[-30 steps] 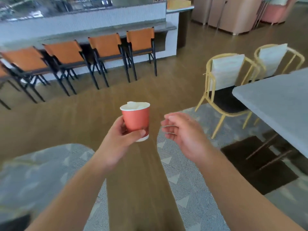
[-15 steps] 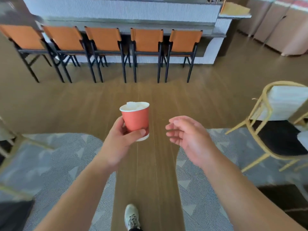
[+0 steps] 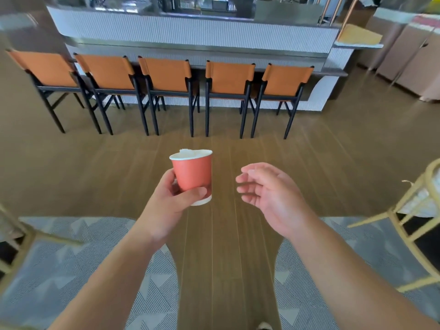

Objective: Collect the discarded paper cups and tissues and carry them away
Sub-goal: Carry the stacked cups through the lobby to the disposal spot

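My left hand (image 3: 166, 206) grips a red paper cup (image 3: 193, 172) with a white rim, held upright in front of me over the wooden floor. White tissue (image 3: 187, 152) pokes out of the cup's top. My right hand (image 3: 271, 198) hovers to the right of the cup, apart from it, with loosely curled fingers and nothing in it.
A row of orange chairs (image 3: 171, 75) with black legs lines a white ribbed counter (image 3: 190, 34) ahead. A yellow-framed chair (image 3: 419, 210) stands at the right edge, another chair frame (image 3: 14, 236) at the left. Grey patterned rugs (image 3: 71, 270) flank a strip of wooden floor.
The view has turned left and moved toward the counter, so the orange chairs now face me squarely. Both hands keep their pose, the cup still in my left hand.
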`<state>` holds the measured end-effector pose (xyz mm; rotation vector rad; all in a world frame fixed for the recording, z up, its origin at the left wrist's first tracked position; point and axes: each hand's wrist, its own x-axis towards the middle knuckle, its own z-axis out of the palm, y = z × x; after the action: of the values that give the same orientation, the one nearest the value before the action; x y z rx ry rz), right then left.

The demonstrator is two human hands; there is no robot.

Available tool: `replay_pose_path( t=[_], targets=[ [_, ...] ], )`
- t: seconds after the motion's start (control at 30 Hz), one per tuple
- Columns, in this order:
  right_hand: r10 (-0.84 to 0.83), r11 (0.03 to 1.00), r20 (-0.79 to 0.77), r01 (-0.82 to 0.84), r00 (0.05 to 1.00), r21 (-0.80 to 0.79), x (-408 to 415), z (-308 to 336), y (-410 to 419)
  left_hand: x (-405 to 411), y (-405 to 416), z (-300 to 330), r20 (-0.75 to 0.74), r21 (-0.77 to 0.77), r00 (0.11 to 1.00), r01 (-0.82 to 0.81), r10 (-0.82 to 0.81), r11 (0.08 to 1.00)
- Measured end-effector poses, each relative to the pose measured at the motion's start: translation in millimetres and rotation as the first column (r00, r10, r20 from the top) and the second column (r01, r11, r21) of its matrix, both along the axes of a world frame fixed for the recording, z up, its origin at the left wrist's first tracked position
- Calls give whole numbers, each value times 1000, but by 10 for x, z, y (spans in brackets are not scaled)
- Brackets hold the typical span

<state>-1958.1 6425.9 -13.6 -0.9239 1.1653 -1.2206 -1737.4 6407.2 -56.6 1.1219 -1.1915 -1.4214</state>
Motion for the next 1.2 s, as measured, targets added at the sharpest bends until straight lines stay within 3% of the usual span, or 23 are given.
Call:
replay_pose_path(
  t=[0.47, 0.7, 1.2],
  targets=[
    [231, 973, 79, -232, 970, 1, 289, -184, -2582, 310, -1958, -7, 54, 29, 957, -289, 287, 957],
    [383, 923, 108, -384, 918, -12, 338, -26, -3943, 317, -3029, 213, 69, -48, 916, -393, 396, 918],
    [560, 828, 68, -560, 826, -9, 1385, -71, -5603, 1281, -4006, -90, 16, 2, 774, -634, 633, 774]
  ],
)
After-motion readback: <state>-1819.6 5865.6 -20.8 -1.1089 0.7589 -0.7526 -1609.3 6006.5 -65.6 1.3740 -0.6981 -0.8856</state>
